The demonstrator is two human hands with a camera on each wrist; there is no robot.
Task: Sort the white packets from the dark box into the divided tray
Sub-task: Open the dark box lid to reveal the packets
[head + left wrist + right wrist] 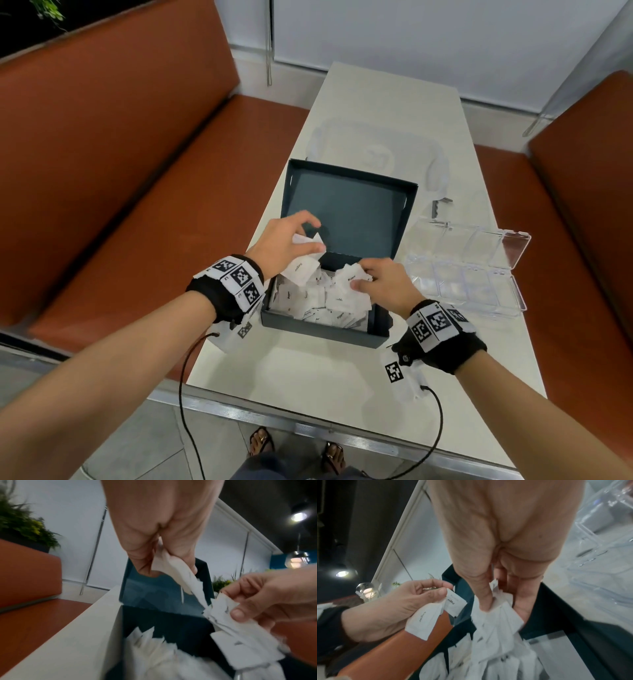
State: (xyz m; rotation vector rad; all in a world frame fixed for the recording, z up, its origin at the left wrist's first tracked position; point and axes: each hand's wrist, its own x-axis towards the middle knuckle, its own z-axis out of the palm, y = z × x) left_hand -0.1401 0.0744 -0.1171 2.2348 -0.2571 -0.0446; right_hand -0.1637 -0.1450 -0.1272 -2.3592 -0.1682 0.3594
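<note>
Two hands are seen over a dark box of white paper packets.

Two packets are pinched by the left hand above the box's far left corner; a bunch of packets, count unclear, is gripped by the right hand. A loose heap of flat printed packets is held in the dark box beneath both hands. A clear plastic divided tray lies on the white tabletop just right of the right hand; its opened lid is propped beyond both.
</note>
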